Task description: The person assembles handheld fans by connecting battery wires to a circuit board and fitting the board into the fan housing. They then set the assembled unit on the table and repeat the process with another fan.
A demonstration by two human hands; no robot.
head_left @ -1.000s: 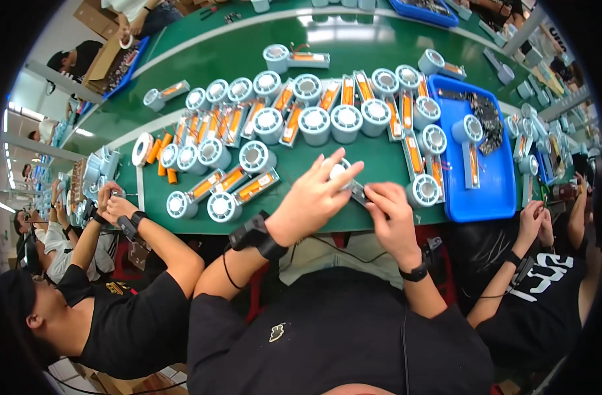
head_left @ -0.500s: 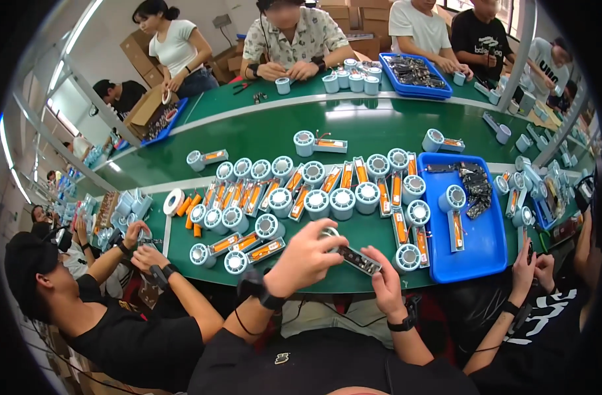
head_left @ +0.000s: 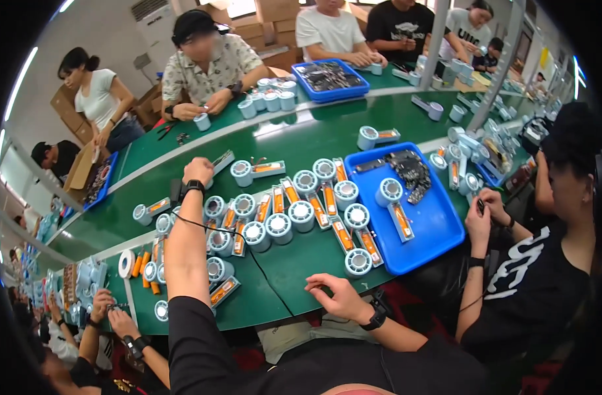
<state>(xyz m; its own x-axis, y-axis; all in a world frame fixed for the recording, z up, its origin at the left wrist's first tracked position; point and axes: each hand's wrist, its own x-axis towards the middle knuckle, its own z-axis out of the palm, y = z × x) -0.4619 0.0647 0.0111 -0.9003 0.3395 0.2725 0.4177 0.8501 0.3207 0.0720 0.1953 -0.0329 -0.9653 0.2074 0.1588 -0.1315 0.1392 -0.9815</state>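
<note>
My left hand [head_left: 199,171] is stretched far out over the green table, fingers closed on a light-blue handheld fan [head_left: 223,160]. The fan's open handle sticks out to the right of the hand; its round head is mostly hidden under the fingers. Just right of it lies another fan [head_left: 242,173] with a round ribbed head. My right hand [head_left: 340,297] hovers at the table's near edge with its fingers curled together; whatever is between them, if anything, is too small to make out. Below my left forearm, several half-built fans [head_left: 278,227] show orange batteries in their handles.
A blue tray [head_left: 446,245] at right holds dark circuit boards [head_left: 411,172] and one fan [head_left: 389,191]. A white tape roll [head_left: 126,263] and loose orange batteries [head_left: 143,264] lie at left. A black cable [head_left: 273,284] crosses the table. Co-workers sit on both sides and opposite.
My left hand has carried the fan from in front of me to the far left. The right hand has let go of its handle and stays near the edge. The view has turned right.
</note>
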